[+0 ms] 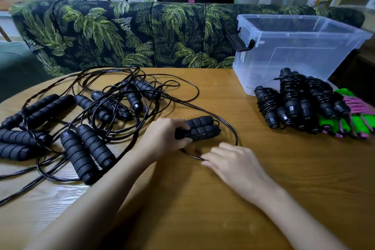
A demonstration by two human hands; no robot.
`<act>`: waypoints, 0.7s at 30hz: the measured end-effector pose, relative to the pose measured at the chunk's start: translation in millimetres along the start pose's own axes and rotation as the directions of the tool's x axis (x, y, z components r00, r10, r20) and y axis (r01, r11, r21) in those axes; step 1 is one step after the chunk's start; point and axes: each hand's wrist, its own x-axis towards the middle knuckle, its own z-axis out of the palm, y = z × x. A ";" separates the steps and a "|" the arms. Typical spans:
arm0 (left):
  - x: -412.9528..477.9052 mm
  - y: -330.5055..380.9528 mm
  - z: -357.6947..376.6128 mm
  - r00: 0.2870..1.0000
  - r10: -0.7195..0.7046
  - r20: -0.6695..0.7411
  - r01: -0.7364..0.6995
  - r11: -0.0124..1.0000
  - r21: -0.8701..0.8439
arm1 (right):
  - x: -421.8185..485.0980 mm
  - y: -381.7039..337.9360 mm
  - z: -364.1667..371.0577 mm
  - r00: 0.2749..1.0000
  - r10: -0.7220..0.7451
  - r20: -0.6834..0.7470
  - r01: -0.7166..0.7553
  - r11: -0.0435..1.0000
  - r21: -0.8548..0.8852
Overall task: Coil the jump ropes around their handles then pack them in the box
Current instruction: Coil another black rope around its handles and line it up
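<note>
Left hand [164, 138] grips paired handles [199, 128]. Right hand [233, 162] touches their cord [236, 138], grip unclear. The tangled ropes [113, 97] centre-left could snag it.

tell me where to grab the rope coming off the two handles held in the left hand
Pinch the rope on its open arc just right of the handles, coming from above with the right hand. There it lies alone on the table, clear of the tangle, near where it leaves the handles the left hand grips.

Left hand [164, 136] grips the handles [199, 128], its forearm stretched forward. Right hand [233, 161] lies palm down just beside the handles, blurred fingertips [208, 157] at the rope [194, 156].
</note>
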 end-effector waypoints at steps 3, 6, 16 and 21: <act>-1.1 -2.6 3.1 1.000 0.004 -0.007 -0.004 0.999 -0.039 | -7.9 33.1 -8.6 0.995 0.023 0.102 -0.035 0.992 0.120; -2.0 -4.6 6.4 1.000 0.028 0.002 -0.028 0.997 -0.070 | -12.9 61.7 -12.8 0.978 0.102 0.182 -0.136 0.973 0.184; -1.5 -6.4 12.9 0.996 0.085 0.033 -0.087 0.995 0.054 | -26.8 100.5 -14.5 0.934 0.288 0.214 -0.325 0.931 0.164; -8.1 -6.7 8.2 0.991 0.136 0.011 -0.135 0.989 -0.057 | -25.2 103.6 -13.1 0.888 0.356 0.290 -0.416 0.891 0.180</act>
